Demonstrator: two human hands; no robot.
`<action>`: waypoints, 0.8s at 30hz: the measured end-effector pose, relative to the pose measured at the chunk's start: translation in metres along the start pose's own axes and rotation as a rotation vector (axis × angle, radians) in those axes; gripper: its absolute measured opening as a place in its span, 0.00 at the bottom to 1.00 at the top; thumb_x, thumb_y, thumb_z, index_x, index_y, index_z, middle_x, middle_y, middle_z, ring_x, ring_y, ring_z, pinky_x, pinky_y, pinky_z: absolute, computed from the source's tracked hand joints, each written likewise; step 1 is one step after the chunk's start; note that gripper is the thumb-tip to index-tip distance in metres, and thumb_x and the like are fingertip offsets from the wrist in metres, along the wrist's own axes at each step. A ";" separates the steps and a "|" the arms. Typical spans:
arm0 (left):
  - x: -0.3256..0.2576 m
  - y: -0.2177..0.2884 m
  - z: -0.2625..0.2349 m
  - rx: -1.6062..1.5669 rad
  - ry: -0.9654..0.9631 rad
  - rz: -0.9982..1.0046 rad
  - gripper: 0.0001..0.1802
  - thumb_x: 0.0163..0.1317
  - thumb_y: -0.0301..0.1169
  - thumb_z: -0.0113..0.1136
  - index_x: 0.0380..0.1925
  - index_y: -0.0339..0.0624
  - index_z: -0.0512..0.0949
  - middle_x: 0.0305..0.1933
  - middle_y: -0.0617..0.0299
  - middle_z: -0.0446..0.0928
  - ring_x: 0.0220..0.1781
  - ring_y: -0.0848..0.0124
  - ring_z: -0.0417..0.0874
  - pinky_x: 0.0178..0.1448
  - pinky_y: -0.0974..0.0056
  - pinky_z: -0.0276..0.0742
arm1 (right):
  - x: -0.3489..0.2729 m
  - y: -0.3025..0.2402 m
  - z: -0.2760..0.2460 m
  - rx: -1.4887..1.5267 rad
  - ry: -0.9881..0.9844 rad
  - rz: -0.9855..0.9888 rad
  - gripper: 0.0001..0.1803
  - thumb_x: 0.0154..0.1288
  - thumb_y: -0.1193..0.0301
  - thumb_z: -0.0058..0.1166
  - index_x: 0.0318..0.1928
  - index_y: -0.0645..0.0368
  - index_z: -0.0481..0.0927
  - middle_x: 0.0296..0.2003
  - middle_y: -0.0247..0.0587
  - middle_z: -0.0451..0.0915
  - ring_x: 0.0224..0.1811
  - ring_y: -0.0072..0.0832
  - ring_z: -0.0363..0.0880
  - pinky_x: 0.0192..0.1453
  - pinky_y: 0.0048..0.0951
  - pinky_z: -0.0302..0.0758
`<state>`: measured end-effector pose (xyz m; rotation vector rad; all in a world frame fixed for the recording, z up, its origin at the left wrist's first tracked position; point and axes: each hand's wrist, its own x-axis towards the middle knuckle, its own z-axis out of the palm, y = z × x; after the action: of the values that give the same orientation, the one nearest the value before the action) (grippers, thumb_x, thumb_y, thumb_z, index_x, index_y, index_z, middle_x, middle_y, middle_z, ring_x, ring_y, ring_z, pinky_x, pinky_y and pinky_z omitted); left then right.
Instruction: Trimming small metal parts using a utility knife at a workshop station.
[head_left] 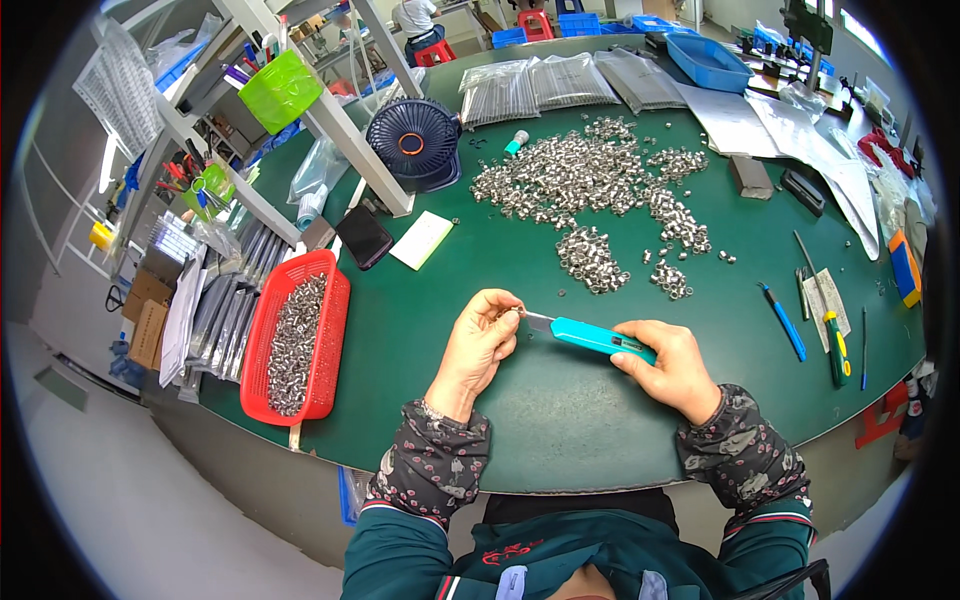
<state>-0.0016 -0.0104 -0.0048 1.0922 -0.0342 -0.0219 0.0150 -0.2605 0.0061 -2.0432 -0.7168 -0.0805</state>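
My right hand (672, 368) is closed around a teal utility knife (590, 336), its blade pointing left. Between the thumb and fingers of my left hand (478, 345) is pinched a small metal ring (518, 310), mostly covered by the fingertips. The blade's tip meets the ring or lies right beside it; which one I cannot tell. Beyond my hands spreads a large heap of small shiny metal rings (570, 175), with a smaller cluster (590, 260) on its near side. To the left, a red plastic basket (335, 345) holds many more such metal pieces.
On the green table (430, 290) stand a dark fan (412, 140), a phone (364, 237) and a notepad (422, 240). At right lie a blue pen-like tool (783, 320), a green-yellow screwdriver (836, 348) and a dark block (750, 177). Bagged tubes (575, 80) line the back.
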 end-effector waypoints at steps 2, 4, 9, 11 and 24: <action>0.000 -0.001 -0.001 0.008 -0.004 0.020 0.06 0.61 0.25 0.55 0.38 0.40 0.72 0.34 0.65 0.71 0.23 0.85 0.63 0.19 0.81 0.57 | 0.000 -0.001 0.000 0.045 -0.021 0.039 0.15 0.53 0.64 0.59 0.39 0.59 0.79 0.30 0.46 0.79 0.30 0.41 0.78 0.34 0.35 0.74; 0.000 -0.002 -0.001 0.041 -0.008 0.022 0.06 0.61 0.24 0.55 0.38 0.39 0.73 0.35 0.64 0.72 0.22 0.84 0.63 0.19 0.80 0.56 | 0.001 -0.001 -0.001 0.070 -0.068 0.083 0.15 0.53 0.64 0.59 0.39 0.59 0.79 0.31 0.47 0.80 0.31 0.42 0.79 0.35 0.34 0.74; -0.001 -0.002 -0.002 0.074 -0.005 -0.015 0.06 0.60 0.24 0.57 0.37 0.39 0.73 0.30 0.67 0.71 0.22 0.85 0.63 0.19 0.81 0.56 | 0.001 0.000 -0.001 -0.080 0.031 -0.081 0.15 0.51 0.66 0.61 0.38 0.58 0.78 0.26 0.44 0.76 0.28 0.40 0.77 0.32 0.35 0.72; -0.001 -0.002 -0.003 0.088 0.026 -0.017 0.06 0.60 0.25 0.57 0.37 0.38 0.73 0.29 0.67 0.71 0.22 0.85 0.63 0.19 0.80 0.56 | 0.002 -0.002 0.000 -0.220 0.184 -0.183 0.15 0.49 0.68 0.61 0.38 0.58 0.77 0.23 0.42 0.73 0.26 0.39 0.75 0.29 0.36 0.70; -0.014 0.049 -0.014 -0.067 0.286 0.039 0.10 0.65 0.24 0.46 0.46 0.39 0.68 0.34 0.59 0.72 0.22 0.79 0.64 0.15 0.79 0.55 | 0.000 -0.010 -0.016 -0.610 0.141 -0.375 0.19 0.40 0.72 0.64 0.37 0.55 0.75 0.23 0.34 0.69 0.27 0.30 0.71 0.29 0.30 0.68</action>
<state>-0.0155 0.0250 0.0316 1.0191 0.2012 0.1672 0.0135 -0.2690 0.0228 -2.4057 -1.0715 -0.7289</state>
